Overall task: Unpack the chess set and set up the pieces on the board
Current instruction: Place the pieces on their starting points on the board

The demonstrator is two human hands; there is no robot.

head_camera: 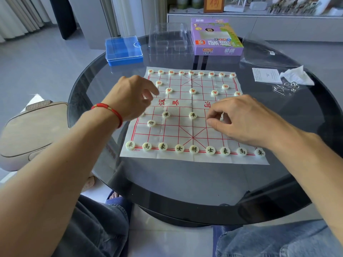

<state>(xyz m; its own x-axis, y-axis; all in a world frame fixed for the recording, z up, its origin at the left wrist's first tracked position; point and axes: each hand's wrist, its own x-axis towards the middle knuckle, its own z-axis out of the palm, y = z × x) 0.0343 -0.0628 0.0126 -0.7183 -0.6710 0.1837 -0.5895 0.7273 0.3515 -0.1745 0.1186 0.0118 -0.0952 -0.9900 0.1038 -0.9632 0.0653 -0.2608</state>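
- Your left hand (132,98) hangs above the board's left edge with fingers curled downward; whether they pinch a piece is too blurred to tell.
- Your right hand (239,120) rests on the right half of the board, fingers curled at a piece that is mostly hidden; a firm grip cannot be confirmed.
- Head view: the paper board (193,127) lies flat, mid-table, on the round glass table (167,182), its near edge well back from the rim.
- Black-lettered pieces (179,148) fill the near row; red-lettered pieces (191,72) line the far row, both rows running left to right.
- Two black soldiers (193,115) and a cannon (151,123) stand between your hands, with bare grid around them.
- Beyond the board sit a blue plastic case (123,51), a clear tray (169,39) and the purple box (216,37).
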